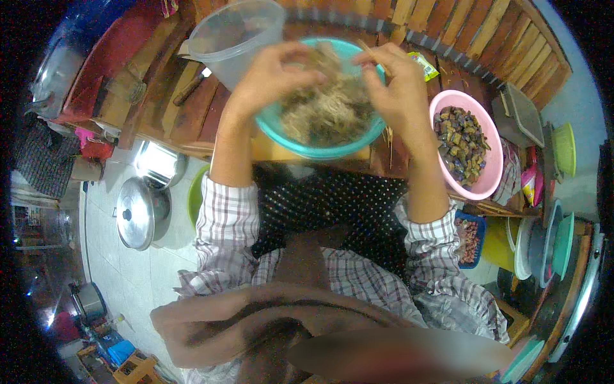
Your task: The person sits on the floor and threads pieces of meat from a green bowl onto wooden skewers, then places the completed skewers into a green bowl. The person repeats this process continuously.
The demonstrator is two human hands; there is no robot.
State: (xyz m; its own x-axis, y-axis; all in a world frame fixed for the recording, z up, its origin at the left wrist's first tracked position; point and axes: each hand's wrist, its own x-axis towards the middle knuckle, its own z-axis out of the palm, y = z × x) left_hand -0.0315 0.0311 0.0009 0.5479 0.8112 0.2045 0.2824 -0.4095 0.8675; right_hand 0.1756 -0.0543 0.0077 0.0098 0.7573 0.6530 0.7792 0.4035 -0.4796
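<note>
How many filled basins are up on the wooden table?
2: the teal basin under the left hand and right hand, and the pink basin to its right. Others may be hidden.

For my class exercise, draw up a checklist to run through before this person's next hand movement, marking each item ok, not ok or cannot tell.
1. Teal basin upright, between the two forearms: ok.
2. Fibrous shreds inside that basin: ok, a heap lies in it.
3. Thin stick held in the fingers of the right hand: ok.
4. Left hand gripping firmly: cannot tell, its fingers are blurred above the heap.
5. Pink basin clear of the right forearm: cannot tell, their edges meet in this view.
6. Wooden-handled tool away from both hands: ok.
</note>
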